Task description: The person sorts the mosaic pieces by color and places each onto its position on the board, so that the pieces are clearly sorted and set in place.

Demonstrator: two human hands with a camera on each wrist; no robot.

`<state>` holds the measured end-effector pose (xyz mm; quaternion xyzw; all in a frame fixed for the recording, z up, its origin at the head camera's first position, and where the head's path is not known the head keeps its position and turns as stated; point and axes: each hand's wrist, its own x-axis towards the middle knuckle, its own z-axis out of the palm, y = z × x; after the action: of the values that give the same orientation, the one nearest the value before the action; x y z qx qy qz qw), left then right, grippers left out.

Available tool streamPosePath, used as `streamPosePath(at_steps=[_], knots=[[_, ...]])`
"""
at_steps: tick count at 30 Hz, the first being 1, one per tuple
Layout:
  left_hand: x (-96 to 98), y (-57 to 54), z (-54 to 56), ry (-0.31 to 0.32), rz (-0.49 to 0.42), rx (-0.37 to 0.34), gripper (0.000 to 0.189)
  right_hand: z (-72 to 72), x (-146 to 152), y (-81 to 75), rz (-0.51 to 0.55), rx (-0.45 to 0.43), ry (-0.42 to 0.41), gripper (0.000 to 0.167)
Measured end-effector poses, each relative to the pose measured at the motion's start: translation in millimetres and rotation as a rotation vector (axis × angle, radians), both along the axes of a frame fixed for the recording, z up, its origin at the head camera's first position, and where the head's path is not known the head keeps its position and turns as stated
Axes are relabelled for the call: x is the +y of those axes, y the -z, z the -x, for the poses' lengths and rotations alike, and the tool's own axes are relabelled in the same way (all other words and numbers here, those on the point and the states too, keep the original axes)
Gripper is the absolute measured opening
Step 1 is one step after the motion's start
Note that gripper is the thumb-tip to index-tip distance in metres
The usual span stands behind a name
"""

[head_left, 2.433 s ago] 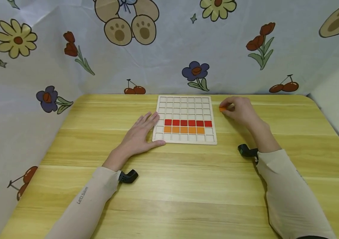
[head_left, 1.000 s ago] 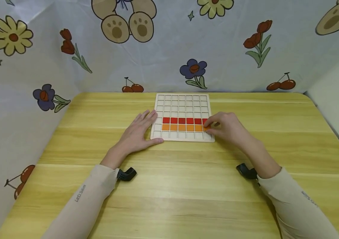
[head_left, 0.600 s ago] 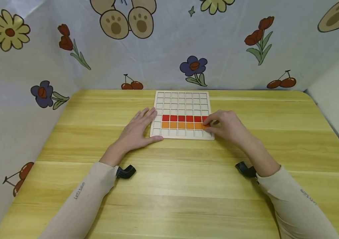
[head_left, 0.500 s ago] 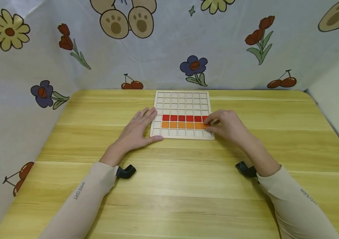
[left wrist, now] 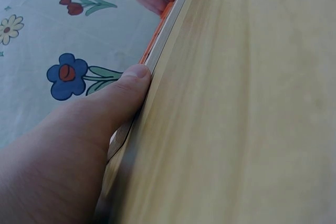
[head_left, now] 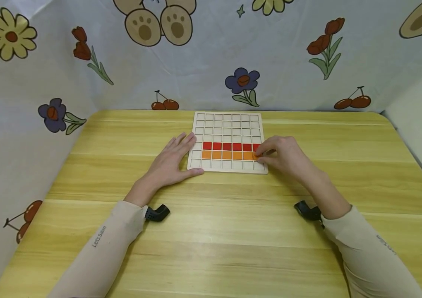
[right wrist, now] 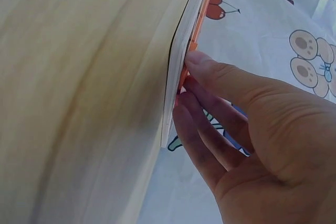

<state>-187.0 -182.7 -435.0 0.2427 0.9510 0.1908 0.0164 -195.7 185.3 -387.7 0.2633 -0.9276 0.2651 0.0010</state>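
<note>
A pale wooden grid board (head_left: 232, 128) lies near the table's far edge. Across it run a row of red square tiles (head_left: 227, 146) and, just nearer, a row of orange square tiles (head_left: 227, 155). My left hand (head_left: 168, 165) rests spread along the board's left side, its thumb at the front left corner. At the right end of the orange row, my right hand (head_left: 293, 159) pinches an orange tile (head_left: 255, 156) between thumb and fingers, partly hiding it. In the right wrist view this orange tile (right wrist: 192, 46) sticks up slightly above the board's surface, under the thumb tip.
The wooden table (head_left: 211, 240) extends toward me and to both sides. Behind it hangs a white cloth (head_left: 196, 74) printed with flowers, cherries and bear paws. Each wrist carries a small black camera, one at the left cuff (head_left: 157, 213) and one at the right (head_left: 308, 210).
From beyond the board's right side, my right hand has brought the orange tile left and nearer, to the orange row's right end. It has barely shifted since; the left hand stays put.
</note>
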Motion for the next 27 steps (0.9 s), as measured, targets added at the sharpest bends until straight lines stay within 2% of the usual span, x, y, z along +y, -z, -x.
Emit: streamPosePath(at_steps=[10, 22, 27], knots=[[-0.5, 0.9, 2.5, 0.013, 0.011, 0.005, 0.107, 1.5, 3.3, -1.4, -0.032, 0.001, -0.003, 0.009], [-0.4, -0.9, 2.8, 0.008, 0.011, 0.004, 0.107, 1.3, 1.0, -1.6, -0.009, 0.008, -0.006, 0.012], [-0.3, 0.8, 1.5, 0.011, 0.002, 0.006, 0.108, 0.4, 3.0, -0.4, 0.017, 0.024, 0.038, 0.005]])
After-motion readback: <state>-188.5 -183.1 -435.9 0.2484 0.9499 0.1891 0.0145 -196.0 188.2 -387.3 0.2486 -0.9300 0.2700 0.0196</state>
